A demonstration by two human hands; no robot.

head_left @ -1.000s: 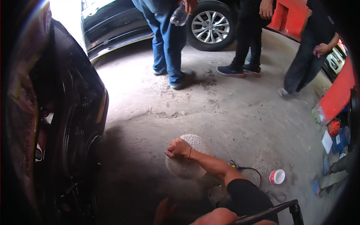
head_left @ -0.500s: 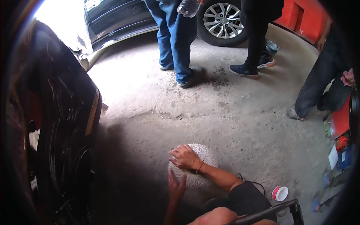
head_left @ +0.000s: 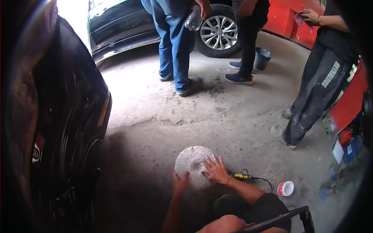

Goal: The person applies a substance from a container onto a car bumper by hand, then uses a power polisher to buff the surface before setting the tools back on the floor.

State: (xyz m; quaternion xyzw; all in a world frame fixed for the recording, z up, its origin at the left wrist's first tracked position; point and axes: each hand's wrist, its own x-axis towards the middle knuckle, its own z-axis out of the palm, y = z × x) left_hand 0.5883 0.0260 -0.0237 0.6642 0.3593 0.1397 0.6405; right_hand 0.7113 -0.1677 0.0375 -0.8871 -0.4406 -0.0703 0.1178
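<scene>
A round, off-white wool polishing pad [head_left: 190,155] with a dimpled centre faces up in front of my knees. At its near left rim is my left hand [head_left: 180,183], with the thumb over the edge and the other fingers partly hidden. My right hand [head_left: 216,171] lies on the pad's right side, its fingers spread across the wool. Just right of that wrist, a yellow and black corded tool [head_left: 241,176] is partly covered by my forearm.
A white tub [head_left: 286,188] with a red label stands at right. A dark glossy car panel [head_left: 74,112] fills the left side. Several people stand ahead near a car wheel [head_left: 219,31] and a bucket [head_left: 263,58]. Boxes and a red panel [head_left: 351,101] are at far right.
My right hand has moved from the pad's upper left to its right side, fingers now spread. My left hand has come onto the near left rim. The view has shifted, and the person at right stands nearer.
</scene>
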